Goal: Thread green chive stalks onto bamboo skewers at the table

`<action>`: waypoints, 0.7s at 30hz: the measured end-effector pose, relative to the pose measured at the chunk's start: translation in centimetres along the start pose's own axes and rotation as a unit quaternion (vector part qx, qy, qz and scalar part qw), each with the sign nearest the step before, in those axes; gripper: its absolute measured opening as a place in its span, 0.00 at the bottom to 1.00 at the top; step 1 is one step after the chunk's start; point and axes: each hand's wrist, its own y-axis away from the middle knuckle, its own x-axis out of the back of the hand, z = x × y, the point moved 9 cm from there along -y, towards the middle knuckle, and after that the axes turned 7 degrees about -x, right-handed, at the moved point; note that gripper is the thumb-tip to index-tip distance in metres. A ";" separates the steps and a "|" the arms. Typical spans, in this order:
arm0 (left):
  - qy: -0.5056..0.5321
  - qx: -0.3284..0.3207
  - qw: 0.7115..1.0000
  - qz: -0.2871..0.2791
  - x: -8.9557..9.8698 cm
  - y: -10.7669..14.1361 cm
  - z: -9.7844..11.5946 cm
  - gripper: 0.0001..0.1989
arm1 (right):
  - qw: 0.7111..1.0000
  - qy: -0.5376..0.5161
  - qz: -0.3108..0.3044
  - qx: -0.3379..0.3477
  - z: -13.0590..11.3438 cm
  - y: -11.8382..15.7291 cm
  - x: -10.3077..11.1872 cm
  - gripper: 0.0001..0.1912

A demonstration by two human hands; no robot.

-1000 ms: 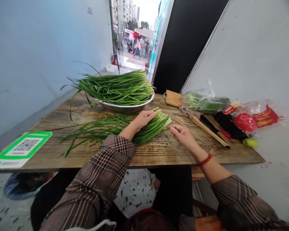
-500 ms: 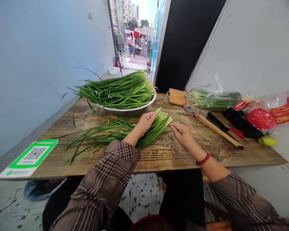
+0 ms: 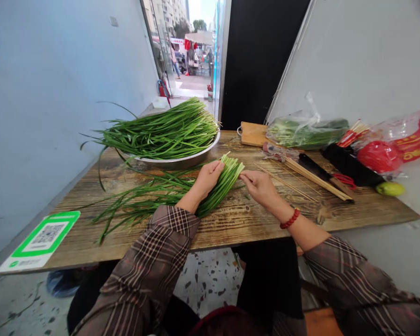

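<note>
My left hand (image 3: pixel 207 179) is closed over a bunch of garlic chives (image 3: pixel 219 196) near its pale cut ends, thumb on top. The green leaves trail left across the wooden table. At the right side of the cut ends, my right hand (image 3: pixel 261 185) pinches thumb and fingers together, touching or nearly touching the stems. Whatever it pinches is too small to make out. Thin bamboo skewers (image 3: pixel 287 183) lie on the table just right of that hand. Behind the bunch, a metal basin (image 3: pixel 182 163) is heaped with more garlic chives (image 3: pixel 161 133).
On the right lie a bundle of skewers (image 3: pixel 317 179), a knife (image 3: pixel 317 169), a cutting board (image 3: pixel 254 134), bagged greens (image 3: pixel 306 133), a red bag (image 3: pixel 380 156) and a yellow-green item (image 3: pixel 390 188). A QR code card (image 3: pixel 47 239) rests at the table's left front corner.
The whole view has shifted slightly. My left hand keeps its hold on the chives. My right hand stays pinched at the cut ends, a touch closer to the stems.
</note>
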 end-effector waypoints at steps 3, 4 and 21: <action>-0.011 -0.011 1.000 0.013 0.5 0.0 0.5 0.18 | 1.000 -0.001 -0.006 0.010 -0.6 -0.4 0.2 0.13; -0.009 -0.011 1.000 0.016 0.7 0.0 0.7 0.19 | 1.000 -0.004 -0.006 0.013 -0.7 -0.5 0.3 0.13; -0.019 -0.050 0.996 -0.077 1.6 0.2 10.5 0.13 | 0.985 -0.159 0.002 0.061 -4.5 -2.2 6.4 0.23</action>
